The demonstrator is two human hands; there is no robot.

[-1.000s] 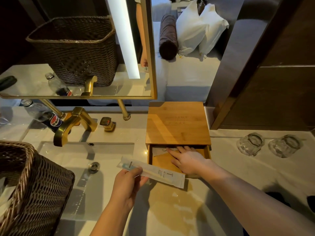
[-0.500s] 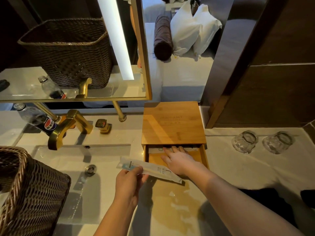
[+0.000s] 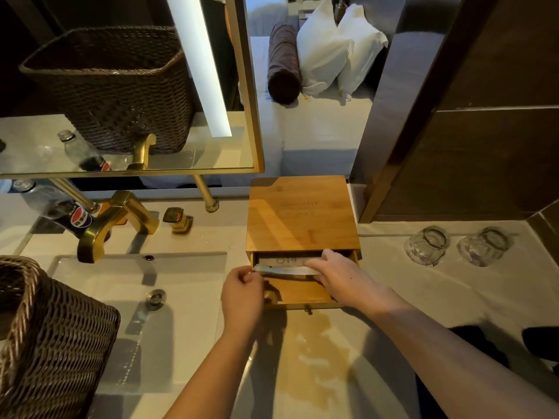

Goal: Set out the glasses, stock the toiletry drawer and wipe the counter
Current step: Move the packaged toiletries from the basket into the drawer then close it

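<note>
A wooden box (image 3: 302, 217) sits on the pale table (image 3: 378, 343) just right of the sink (image 3: 121, 285), its drawer (image 3: 302, 293) pulled out toward the person. The left hand (image 3: 242, 294) pinches the left end of a long white packet (image 3: 287, 270) between thumb and fingers at the drawer's left front corner. The packet lies across the drawer, level and roughly parallel to its front edge, with more flat packets (image 3: 284, 261) showing behind it under the box top. The right hand (image 3: 338, 276) reaches into the drawer from the right, fingers fairly straight and laid over the packet's right end; whether the thumb curls under it cannot be told. A small knob (image 3: 308, 309) hangs at the middle of the drawer front. Two clear glasses (image 3: 426, 244) stand mouth down on the table to the right of the box, side by side and well apart from the hands. A gold tap (image 3: 118, 219) rises behind the sink, with a cola bottle (image 3: 54, 207) lying tilted to its left. A wicker basket (image 3: 51, 337) fills the lower left corner, its rim over the sink's edge. Above, a gold-framed mirror (image 3: 248, 86) reflects the basket and tap.
</note>
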